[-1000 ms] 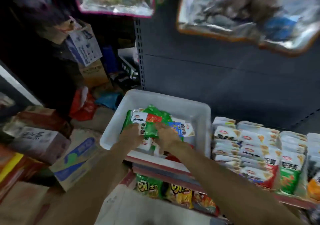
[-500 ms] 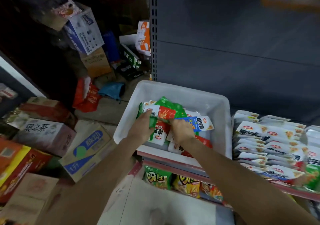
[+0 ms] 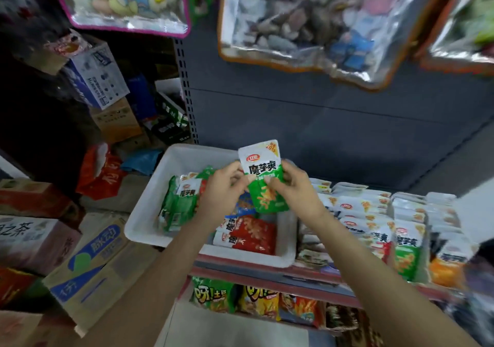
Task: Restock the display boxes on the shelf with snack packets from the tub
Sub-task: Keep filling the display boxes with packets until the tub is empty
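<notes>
A green packet is up out of the tub, pinched in both hands.

The packet (image 3: 264, 179), down among the others half a second ago, now stands upright above the tub (image 3: 149, 213), left hand (image 3: 223, 190) and right hand (image 3: 296, 189) each pinching a side; by my reading it is picked and ready to go right. The tub holds more green packets (image 3: 179, 202) at its left and red packets (image 3: 248, 236) at the front. Just right, the display boxes (image 3: 374, 221) hold rows of upright packets, apparently nearly full.
</notes>
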`<state>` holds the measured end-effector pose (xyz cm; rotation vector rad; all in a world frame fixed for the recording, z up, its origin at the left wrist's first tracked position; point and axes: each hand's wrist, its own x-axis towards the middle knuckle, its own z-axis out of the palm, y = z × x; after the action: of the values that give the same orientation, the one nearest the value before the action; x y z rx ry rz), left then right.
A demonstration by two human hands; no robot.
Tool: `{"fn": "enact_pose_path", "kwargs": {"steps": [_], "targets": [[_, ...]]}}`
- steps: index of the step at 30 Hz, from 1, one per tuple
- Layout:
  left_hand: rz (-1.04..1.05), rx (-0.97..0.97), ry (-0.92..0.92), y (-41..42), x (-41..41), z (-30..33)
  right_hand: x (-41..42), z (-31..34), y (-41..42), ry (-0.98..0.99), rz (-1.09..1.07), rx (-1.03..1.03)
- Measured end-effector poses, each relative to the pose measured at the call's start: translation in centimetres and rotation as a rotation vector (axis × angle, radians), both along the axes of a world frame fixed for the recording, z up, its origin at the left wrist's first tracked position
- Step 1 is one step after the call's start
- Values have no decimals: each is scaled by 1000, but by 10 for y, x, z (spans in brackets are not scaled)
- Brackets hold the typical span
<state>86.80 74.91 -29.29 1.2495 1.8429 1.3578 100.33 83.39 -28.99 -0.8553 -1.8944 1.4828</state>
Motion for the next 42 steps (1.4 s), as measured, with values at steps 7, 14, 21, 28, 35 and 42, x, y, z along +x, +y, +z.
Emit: {"fn": "enact_pose_path", "kwargs": {"steps": [7,14,21,28,35,42], "targets": [[-199,53,-1,60,112,24,125,39,37,153,-164,24],[-322,-158,590,106,208,6,240,36,84,7,-482,188],[-440,-302,1160,117,245,-29,295,-2,115,-357,-312,306],[-377,-284,1090,112,249,-37,301,-41,132,-756,-106,403],[-371,-253,1037,110,247,-39,293,-55,125,-1124,34,718],[-330,-78,883,90,222,-28,252,-25,110,-685,-95,490]]}}
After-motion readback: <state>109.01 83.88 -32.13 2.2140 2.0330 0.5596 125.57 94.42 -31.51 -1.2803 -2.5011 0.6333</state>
